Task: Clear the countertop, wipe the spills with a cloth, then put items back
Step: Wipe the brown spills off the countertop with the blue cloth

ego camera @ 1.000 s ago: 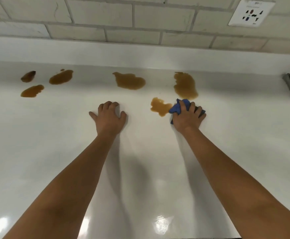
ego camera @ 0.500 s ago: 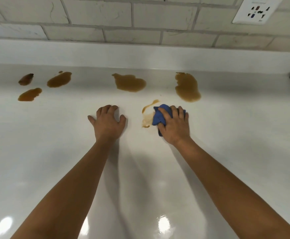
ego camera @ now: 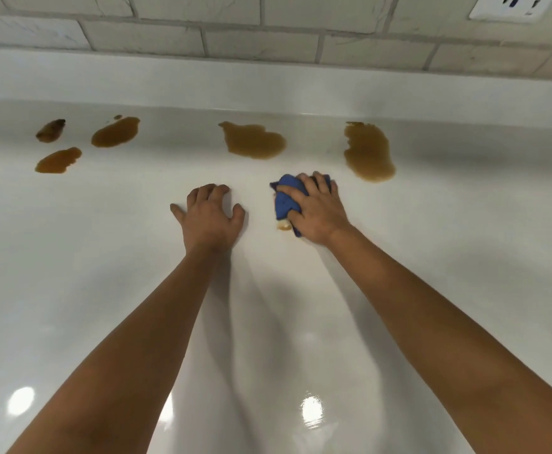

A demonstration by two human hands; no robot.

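- The right hand (ego camera: 317, 213) presses a crumpled blue cloth (ego camera: 286, 199) onto the glossy white counter (ego camera: 104, 257), its grip curled round the bundle.
- A small brown smear (ego camera: 284, 226) shows at the cloth's near edge.
- The left hand (ego camera: 209, 217) rests on the counter just left of the cloth, fingers slightly bent, holding nothing.
- Five brown puddles lie near the back edge: three at left (ego camera: 58, 160), one in the middle (ego camera: 255, 140), one at right (ego camera: 368, 152) just beyond the cloth.
- A white wall socket (ego camera: 514, 6) sits on the tiled wall.
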